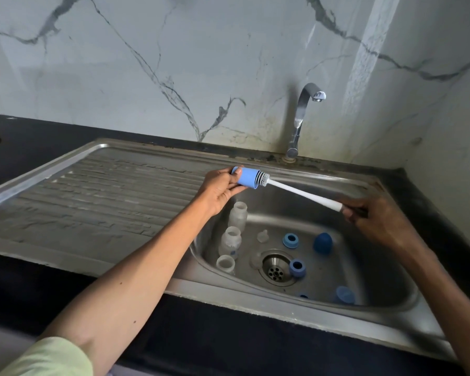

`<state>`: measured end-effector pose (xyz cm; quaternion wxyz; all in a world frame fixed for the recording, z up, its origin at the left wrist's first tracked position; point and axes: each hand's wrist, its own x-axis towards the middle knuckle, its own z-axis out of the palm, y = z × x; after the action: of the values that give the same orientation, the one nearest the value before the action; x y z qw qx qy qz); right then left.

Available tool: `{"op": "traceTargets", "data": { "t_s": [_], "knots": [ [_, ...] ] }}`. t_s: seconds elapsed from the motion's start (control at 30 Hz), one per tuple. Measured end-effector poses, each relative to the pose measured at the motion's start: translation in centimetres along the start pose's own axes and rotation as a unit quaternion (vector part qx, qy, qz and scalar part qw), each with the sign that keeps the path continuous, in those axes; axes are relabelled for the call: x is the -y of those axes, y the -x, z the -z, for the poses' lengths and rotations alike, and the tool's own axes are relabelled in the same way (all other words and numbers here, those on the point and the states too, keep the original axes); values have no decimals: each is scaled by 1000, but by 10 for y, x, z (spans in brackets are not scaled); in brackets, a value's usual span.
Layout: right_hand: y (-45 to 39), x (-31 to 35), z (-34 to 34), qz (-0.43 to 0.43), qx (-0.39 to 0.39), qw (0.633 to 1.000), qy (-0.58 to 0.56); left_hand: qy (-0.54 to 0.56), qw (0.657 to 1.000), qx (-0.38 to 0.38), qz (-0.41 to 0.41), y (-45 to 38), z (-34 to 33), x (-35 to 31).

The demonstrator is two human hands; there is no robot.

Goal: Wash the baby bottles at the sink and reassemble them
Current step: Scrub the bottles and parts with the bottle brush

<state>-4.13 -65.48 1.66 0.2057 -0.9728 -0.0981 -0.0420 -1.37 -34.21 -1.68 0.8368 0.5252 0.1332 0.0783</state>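
My left hand [223, 185] grips a light blue bottle cap [247, 178] sideways over the sink's back left rim. A bottle brush [304, 193] with a white handle has its bristled head partly inside the cap; my right hand [375, 217] holds the handle's far end. Down in the steel sink basin [385, 267] lie three clear bottles [231, 241] along the left wall, a clear teat [263, 236], two blue collar rings [291, 240], a dark blue cap [322, 242] and a light blue cap [345, 295].
A chrome tap [300, 118] rises behind the basin, with no water running. The ribbed steel drainboard [92, 196] stretches to the left. A round drain [276, 268] sits mid-basin. Black countertop [25, 147] borders the sink, with a marble wall behind.
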Motion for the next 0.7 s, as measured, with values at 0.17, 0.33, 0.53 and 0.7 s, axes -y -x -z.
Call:
{"op": "traceTargets", "data": {
  "t_s": [0.17,0.33,0.53,0.7],
  "knots": [
    [-1,-4,9,44,25,999,10,19,1000,-17,-4,-1,5,2],
    [-3,-9,10,27,-14,1000,-4,-1,1000,-11,-21,-3,3,2],
    [-5,-14,18,34,41,998,-39,18,999,-38,-29,-7,11,1],
    [-4,-16,22,36,5,998,-55,19,1000,1,-6,-2,10,2]
  ]
}}
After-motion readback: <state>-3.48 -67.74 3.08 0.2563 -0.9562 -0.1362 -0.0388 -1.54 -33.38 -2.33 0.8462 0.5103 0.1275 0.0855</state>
